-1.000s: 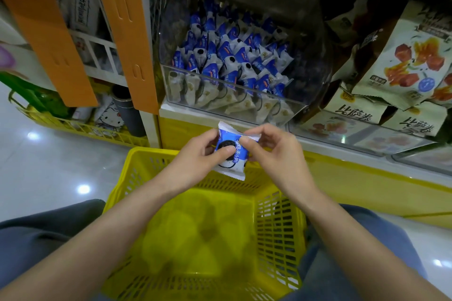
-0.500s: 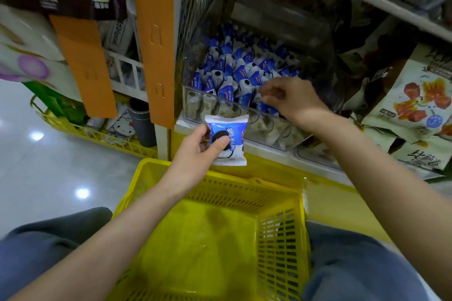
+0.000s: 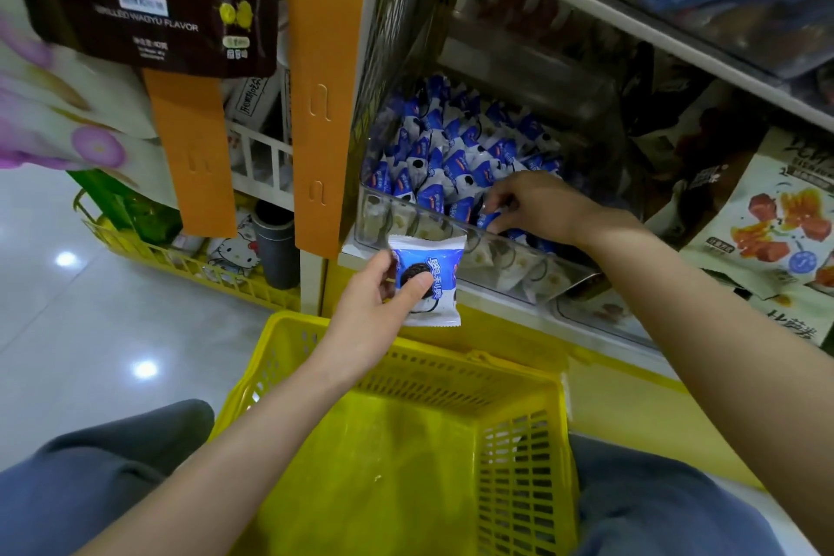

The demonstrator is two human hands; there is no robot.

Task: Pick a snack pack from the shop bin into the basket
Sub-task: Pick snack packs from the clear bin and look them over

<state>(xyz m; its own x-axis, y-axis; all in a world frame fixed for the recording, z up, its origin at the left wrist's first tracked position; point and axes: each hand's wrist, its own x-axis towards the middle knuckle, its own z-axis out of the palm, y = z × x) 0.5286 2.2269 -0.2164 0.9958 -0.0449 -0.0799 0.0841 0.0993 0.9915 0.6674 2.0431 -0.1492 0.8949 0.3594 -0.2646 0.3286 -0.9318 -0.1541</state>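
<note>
Yellow plastic formed the basket (image 3: 451, 368), its wide top open below the left hand (image 3: 374, 312). That hand's grip was closed, thumb in front, on a blue-and-white snack pack (image 3: 435, 275), held upright above the basket's far rim and just before the shop bin's (image 3: 510, 257) clear front wall. Further right, the right hand (image 3: 537, 205) reached over that wall's top edge, its grip pinching a second blue pack (image 3: 489, 219) in the heap.

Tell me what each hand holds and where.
The left hand pinches a blue-and-white plastic snack pack by its left side, thumb on the front. The right hand, inside the clear plastic bin, pinches another blue pack by one end.
</note>
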